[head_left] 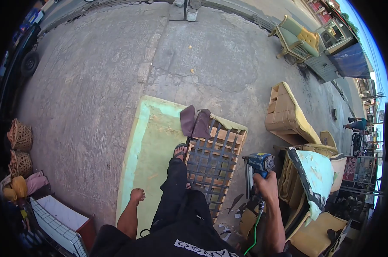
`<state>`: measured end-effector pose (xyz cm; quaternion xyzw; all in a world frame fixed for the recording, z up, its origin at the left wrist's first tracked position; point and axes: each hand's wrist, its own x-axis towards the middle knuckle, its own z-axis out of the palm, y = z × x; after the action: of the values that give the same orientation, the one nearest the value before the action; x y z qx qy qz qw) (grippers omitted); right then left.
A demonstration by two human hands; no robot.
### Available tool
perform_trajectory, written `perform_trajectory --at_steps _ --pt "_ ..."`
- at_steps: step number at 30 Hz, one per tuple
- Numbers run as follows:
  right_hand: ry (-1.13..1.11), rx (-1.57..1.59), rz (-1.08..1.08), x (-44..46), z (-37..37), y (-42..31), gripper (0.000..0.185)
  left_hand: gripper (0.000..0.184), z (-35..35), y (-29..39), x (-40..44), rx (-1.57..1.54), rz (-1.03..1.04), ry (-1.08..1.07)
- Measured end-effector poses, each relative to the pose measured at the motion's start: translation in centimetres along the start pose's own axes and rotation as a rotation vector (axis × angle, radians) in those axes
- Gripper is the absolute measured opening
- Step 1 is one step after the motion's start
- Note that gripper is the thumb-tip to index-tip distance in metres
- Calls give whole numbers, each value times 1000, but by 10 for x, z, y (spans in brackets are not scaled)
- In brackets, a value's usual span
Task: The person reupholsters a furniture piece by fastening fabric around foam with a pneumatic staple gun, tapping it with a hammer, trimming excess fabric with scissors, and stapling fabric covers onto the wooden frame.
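My right hand grips a blue and black pneumatic staple gun, held up to the right of the webbed frame. A green air hose runs down from its handle. My left hand hangs over the foam sheet, fingers loosely curled and apart, with nothing visible in them. That sheet is yellowish with mint-green edges and lies on the ground. On its right side rests a wooden frame crossed by black webbing straps. Dark maroon fabric pieces drape over the frame's far left corner. One sandalled foot stands beside the frame.
To the right are a cardboard-covered furniture frame and stacked sofa parts with torn light-blue foam. A green and gold sofa stands farther back. Woven baskets and a white-topped box are on the left. Scraps litter the ground.
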<state>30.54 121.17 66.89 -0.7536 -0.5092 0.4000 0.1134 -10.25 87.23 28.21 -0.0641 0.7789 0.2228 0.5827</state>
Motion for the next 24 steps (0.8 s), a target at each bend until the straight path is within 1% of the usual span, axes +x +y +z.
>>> perform_trajectory --at_steps 1,3,4,6,7,8,10,11,12,13,14,15,16,17,19,20,22,23,24 --pt "-42 -46 40 12 -8 0 18 22 18 39 19 16 78 -56" --pt "-77 -45 55 42 -12 5 15 24 65 139 42 131 162 -73" --pt "-95 -10 64 57 -10 10 13 21 86 173 71 138 221 -90" --pt "-68 14 89 88 6 24 11 22 132 240 104 288 346 -98" --pt "-10 50 77 111 22 41 12 22 158 273 128 302 356 -101" --pt "-19 63 103 142 42 61 12 23 181 290 153 325 347 -103" --pt "76 99 -67 202 86 110 13 29 225 307 209 292 319 -104" --pt "97 33 -15 230 108 113 16 29 243 300 247 324 292 -100" --pt "136 0 -122 263 135 124 19 36 262 294 288 348 212 -108" --pt "115 -76 -137 301 161 137 20 45 285 295 334 363 152 -115" --pt "137 -78 -227 340 191 145 21 45 310 296 376 363 157 -106" --pt "146 -80 -299 371 222 155 22 52 328 283 412 315 179 -28" --pt "80 -114 -251 397 248 161 23 58 344 265 442 273 196 47" --pt "26 -147 -224 430 272 165 25 58 365 264 462 277 197 53" --pt "6 -143 -238 491 321 186 27 60 398 261 468 345 599 348" --pt "-6 -140 -253 507 342 201 30 60 411 255 467 351 590 349" --pt "-24 -143 -278 533 380 219 31 66 430 267 472 342 652 585" --pt "-55 -155 -294 541 395 227 32 56 430 269 477 344 647 534" --pt "-52 -154 -294 544 410 237 32 56 428 272 481 344 649 533"
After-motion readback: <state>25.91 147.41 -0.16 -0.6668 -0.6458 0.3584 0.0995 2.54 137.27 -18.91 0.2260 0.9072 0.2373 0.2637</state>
